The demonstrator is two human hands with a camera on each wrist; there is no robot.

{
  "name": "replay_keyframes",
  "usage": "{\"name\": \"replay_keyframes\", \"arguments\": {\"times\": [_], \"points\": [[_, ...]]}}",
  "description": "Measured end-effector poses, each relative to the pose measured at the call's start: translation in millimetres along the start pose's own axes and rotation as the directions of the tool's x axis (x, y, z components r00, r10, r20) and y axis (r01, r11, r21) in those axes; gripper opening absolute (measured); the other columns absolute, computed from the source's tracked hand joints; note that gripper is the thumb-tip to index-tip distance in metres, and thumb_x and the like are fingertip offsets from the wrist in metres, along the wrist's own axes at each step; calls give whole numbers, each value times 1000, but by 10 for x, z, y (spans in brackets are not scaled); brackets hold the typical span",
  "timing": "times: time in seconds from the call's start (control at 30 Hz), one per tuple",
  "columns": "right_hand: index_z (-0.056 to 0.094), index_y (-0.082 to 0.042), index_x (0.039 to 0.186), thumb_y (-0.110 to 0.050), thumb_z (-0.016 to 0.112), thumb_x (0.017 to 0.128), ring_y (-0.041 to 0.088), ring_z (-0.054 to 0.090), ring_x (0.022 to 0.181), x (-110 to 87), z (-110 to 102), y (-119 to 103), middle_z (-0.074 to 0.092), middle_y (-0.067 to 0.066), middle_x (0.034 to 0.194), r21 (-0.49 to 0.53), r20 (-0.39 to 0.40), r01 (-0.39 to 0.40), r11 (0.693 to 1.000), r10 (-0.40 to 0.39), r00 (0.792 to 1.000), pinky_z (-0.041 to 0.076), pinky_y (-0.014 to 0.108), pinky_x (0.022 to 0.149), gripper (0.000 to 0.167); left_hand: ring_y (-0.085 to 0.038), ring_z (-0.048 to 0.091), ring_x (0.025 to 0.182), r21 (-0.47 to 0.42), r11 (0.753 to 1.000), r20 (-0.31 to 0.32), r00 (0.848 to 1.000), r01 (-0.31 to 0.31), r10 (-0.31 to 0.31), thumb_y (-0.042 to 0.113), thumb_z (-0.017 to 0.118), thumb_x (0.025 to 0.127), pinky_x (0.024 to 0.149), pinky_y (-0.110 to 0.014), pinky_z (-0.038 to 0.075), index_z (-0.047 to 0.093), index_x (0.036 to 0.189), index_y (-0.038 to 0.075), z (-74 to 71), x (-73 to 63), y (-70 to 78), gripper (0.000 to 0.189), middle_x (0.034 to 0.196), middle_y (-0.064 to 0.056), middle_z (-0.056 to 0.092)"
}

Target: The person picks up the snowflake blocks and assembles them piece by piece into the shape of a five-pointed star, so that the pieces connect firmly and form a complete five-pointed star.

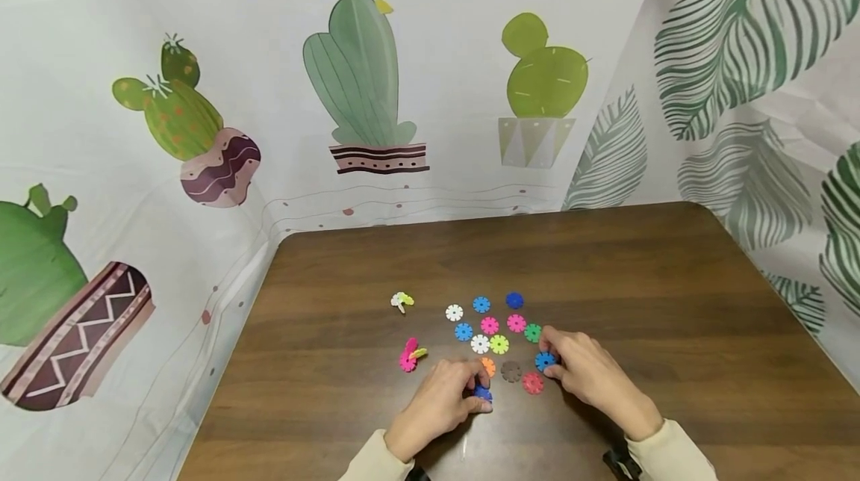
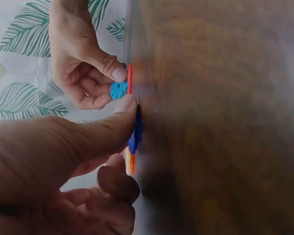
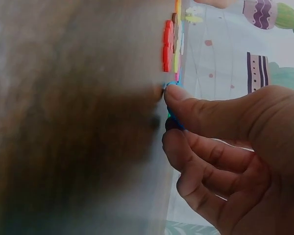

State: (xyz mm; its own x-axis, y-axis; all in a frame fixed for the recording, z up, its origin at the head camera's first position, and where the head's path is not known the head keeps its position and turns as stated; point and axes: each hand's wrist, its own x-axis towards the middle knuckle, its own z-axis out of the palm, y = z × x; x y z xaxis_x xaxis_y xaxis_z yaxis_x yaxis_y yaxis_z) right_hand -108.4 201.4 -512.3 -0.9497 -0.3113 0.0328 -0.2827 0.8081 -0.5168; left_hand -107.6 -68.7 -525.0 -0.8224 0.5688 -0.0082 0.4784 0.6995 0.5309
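My left hand [image 1: 443, 395] pinches a dark blue interlocking disc [image 1: 483, 393] between thumb and fingers, low at the tabletop; the left wrist view shows this dark blue disc [image 2: 133, 138] nearly edge-on. My right hand [image 1: 591, 369] pinches a light blue interlocking disc [image 1: 545, 361] by its rim. In the left wrist view that light blue disc [image 2: 118, 90] is tilted up from the table. Between the hands lie a red disc [image 1: 533, 383], a brown disc [image 1: 511, 371] and an orange disc [image 1: 488, 367], the orange one partly behind the left fingers. A green disc [image 1: 532, 332] lies beside the right fingertips.
Beyond the hands, several loose discs lie flat, among them a yellow disc [image 1: 499, 344], a white disc [image 1: 454, 313] and a pink disc [image 1: 516, 323]. Leftward sit a joined pink-and-yellow piece [image 1: 410, 355] and a joined white-and-yellow piece [image 1: 402, 301]. The wooden table [image 1: 322, 391] meets a patterned cloth.
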Motion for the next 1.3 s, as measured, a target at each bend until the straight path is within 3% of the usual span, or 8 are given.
{"name": "replay_keyframes", "arguments": {"times": [0.13,0.2,0.33,0.47,0.57,0.67,1.07,1.3], "points": [[65,-16,93,-4,85,89,0,48,67,14,-28,-9,59,-11,74,35,-55,64,997,-62,997,43,20,60,24,4,54,73,-131,991,22,1000,5,-2,21,92,85,70,-14,46,70,92,18,-30,-2,-13,24,82,8,67],[68,-16,92,-3,84,89,-3,50,67,14,-55,-34,63,-12,74,85,-93,98,992,-90,992,46,19,61,21,3,57,68,-296,954,53,998,35,-20,12,90,87,65,-15,52,69,92,13,-56,2,-26,21,80,4,68],[75,-18,94,-5,85,89,-6,54,71,-8,-135,-136,68,-15,78,187,-194,158,969,-122,974,51,20,63,18,-4,65,62,-623,773,96,992,121,-77,2,82,93,57,-20,58,71,99,2,-162,28,-28,12,85,-12,74],[78,-25,95,-8,87,88,-5,60,73,-36,-234,-299,72,-18,82,261,-303,224,939,-140,943,54,21,63,21,-8,73,69,-822,561,56,994,97,-90,0,75,96,63,-19,61,70,113,-10,-337,80,36,20,96,-27,78],[78,-28,96,-9,88,88,-2,63,73,-65,-308,-441,72,-18,83,314,-354,289,904,-171,920,57,21,65,23,-6,75,70,-904,422,27,996,63,-90,1,75,98,67,-19,62,68,115,-17,-471,87,131,26,91,-17,81],[78,-28,99,-5,88,87,1,64,72,-96,-375,-573,73,-14,84,358,-394,370,857,-220,892,57,19,66,27,-5,75,66,-939,341,18,996,48,-90,7,76,99,65,-18,61,68,112,-15,-575,64,253,27,81,0,80],[80,-20,103,3,90,80,3,71,83,-115,-470,-770,79,-5,95,234,-595,619,749,-394,701,57,12,81,34,-3,69,55,-966,258,5,998,20,-58,10,75,101,52,-13,51,69,94,10,-743,-29,556,8,75,7,76],[81,-17,99,-29,76,100,4,74,83,-116,-492,-786,80,-2,93,173,-600,669,722,-462,653,59,13,84,14,-1,62,48,-964,262,31,998,46,-61,7,75,99,46,-12,44,70,88,11,-768,-11,579,13,71,7,75]]}}
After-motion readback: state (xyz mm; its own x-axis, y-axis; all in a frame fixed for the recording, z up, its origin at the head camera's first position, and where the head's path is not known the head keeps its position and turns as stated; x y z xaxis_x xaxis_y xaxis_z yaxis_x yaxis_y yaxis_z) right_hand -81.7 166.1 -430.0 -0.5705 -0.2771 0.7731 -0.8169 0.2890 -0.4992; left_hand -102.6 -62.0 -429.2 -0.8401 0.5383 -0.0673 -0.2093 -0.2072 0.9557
